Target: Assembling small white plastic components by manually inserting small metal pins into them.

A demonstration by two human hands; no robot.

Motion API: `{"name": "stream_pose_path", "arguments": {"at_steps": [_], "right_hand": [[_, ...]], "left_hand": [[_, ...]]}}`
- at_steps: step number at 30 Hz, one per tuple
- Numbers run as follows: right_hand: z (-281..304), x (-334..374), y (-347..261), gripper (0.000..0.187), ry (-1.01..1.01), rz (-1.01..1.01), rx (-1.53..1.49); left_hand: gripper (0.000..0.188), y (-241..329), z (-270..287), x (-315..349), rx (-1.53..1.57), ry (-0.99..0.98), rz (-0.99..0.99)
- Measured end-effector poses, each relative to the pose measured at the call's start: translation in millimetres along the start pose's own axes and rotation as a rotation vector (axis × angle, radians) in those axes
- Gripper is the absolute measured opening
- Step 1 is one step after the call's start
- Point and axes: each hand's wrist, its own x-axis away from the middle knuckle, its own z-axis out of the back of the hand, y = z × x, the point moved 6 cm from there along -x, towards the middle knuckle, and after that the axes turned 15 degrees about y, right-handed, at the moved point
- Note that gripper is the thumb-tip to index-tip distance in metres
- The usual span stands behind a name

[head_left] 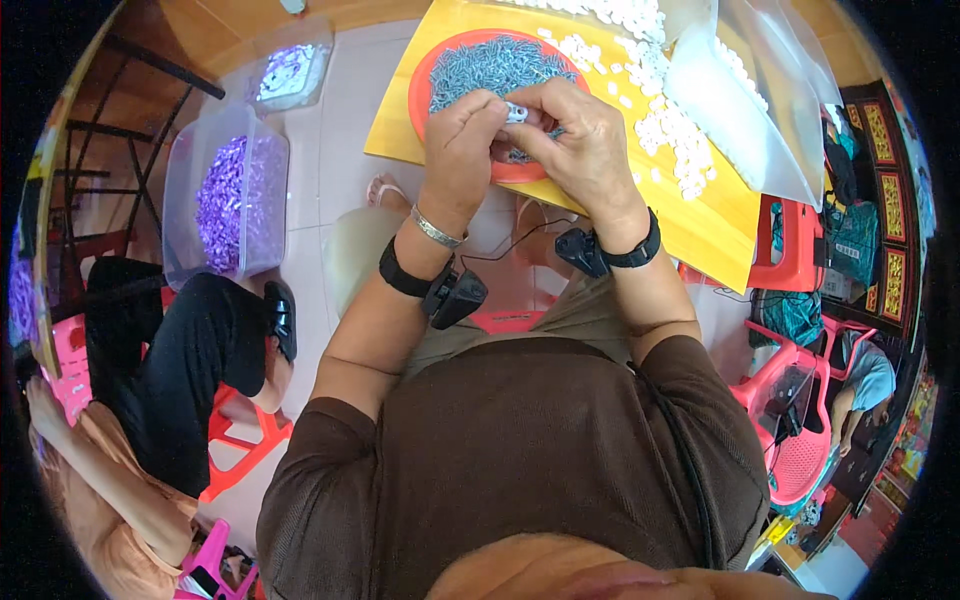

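Observation:
Over a red round basin [419, 92], my two hands meet at a small white plastic piece [516, 113]. My left hand [466, 135] is closed, its thumb and fingers pinching the left end of the piece. With thumb and forefinger, my right hand [580, 135] grips the other end. Grey-blue screws or similar small metal parts [500, 70] fill the basin beneath. To the right, many small white pieces [675, 140] lie scattered on the yellow tabletop [700, 222]. My fingers partly hide the held piece.
A clear tub [275, 170] of purple pieces stands on the floor at left, with a smaller clear container [300, 85] beyond it. Translucent plastic sheeting [720, 110] covers the table's right side. A seated person [170, 340] is at left; pink chairs [800, 460] stand at right.

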Motion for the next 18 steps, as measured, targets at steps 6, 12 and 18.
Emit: {"name": "stream_pose_path", "arguments": {"at_steps": [6, 12, 18], "right_hand": [[-2.2, 1.2, -2.1, 0.017, 0.025, 0.082, 0.015], [-4.1, 2.1, -2.8, 0.017, 0.054, 0.095, 0.035], [-6.1, 6.0, -0.4, 0.017, 0.092, 0.124, 0.01]], "left_hand": [[0.023, -1.2, -0.1, -1.8, 0.012, 0.009, 0.014], [0.024, 2.2, 0.6, -1.6, -0.05, 0.059, -0.096], [0.023, 0.2, 3.3, -1.5, -0.038, 0.062, -0.072]]}}
